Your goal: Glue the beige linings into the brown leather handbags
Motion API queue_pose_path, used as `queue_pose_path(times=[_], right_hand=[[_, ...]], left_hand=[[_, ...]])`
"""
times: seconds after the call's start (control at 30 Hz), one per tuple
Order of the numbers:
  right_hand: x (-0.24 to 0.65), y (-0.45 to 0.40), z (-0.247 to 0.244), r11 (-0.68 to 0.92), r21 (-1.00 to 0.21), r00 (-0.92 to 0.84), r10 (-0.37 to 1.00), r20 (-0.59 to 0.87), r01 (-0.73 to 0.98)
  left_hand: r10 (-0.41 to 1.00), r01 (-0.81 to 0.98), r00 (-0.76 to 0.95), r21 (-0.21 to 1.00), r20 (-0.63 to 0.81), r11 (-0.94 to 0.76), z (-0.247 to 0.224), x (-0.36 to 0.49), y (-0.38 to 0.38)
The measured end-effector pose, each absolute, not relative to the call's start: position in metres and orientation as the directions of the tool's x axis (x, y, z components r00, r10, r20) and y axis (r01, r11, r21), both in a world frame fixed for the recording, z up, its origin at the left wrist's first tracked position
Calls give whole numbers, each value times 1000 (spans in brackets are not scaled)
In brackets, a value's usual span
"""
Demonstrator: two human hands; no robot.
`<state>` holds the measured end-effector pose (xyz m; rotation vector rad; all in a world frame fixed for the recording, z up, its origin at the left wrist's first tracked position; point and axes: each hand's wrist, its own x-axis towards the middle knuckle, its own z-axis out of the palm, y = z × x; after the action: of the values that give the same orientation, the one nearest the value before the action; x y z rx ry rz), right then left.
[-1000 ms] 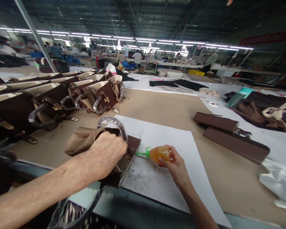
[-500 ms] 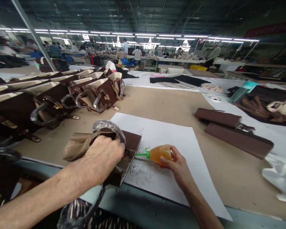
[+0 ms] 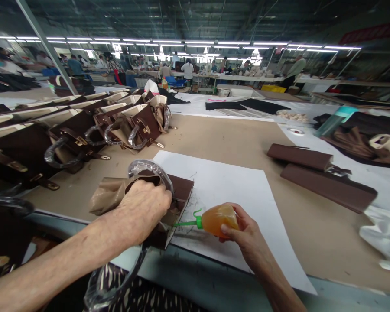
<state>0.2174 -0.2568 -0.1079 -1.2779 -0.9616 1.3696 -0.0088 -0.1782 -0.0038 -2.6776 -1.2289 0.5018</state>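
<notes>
A brown handbag (image 3: 180, 187) with plastic-wrapped handles lies on its side at the table's near edge, its tan lining (image 3: 107, 195) pulled out to the left. My left hand (image 3: 146, 208) is closed on the bag around its lining and upper part; the fingertips are hidden. In my right hand (image 3: 243, 227) is a squeeze bottle (image 3: 217, 220) of amber liquid, tilted with its green nozzle pointing left. The nozzle tip is at the bag's open edge; whether it touches cannot be made out. Under the bag lies a white sheet (image 3: 224, 182) with dark specks.
Rows of brown handbags (image 3: 143, 125) stand at the left. Two brown folded pieces (image 3: 328, 188) lie at the right, near a teal-capped bottle (image 3: 336, 121) and crumpled white plastic (image 3: 381, 238). Black fabric pieces (image 3: 247, 105) lie further back. Other people work in the background.
My right hand has moved the bottle slightly down and left, so its nozzle now reaches the bag's edge lower down. My left hand keeps its hold on the bag.
</notes>
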Motion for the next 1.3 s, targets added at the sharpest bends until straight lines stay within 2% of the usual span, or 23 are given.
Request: queue_pose_path(times=[0.5,0.9,1.1,1.3], right_hand=[[208,-283,-108,-241,-940,-9,969,-246,-240],[196,-286,-109,-258,-907,114,944,-310,-333],[191,-294,-109,-266,-908,97,945,-311,-323],[192,-298,-104,-209,-950,234,936,-263,-231]], left_hand=[[754,690,621,-308,-213,-655,-5,-9,-178],[754,694,614,-297,-232,-656,-2,-10,-179],[759,700,608,-294,-232,-650,0,-8,-177],[771,720,585,-275,-253,-637,6,-6,-176]])
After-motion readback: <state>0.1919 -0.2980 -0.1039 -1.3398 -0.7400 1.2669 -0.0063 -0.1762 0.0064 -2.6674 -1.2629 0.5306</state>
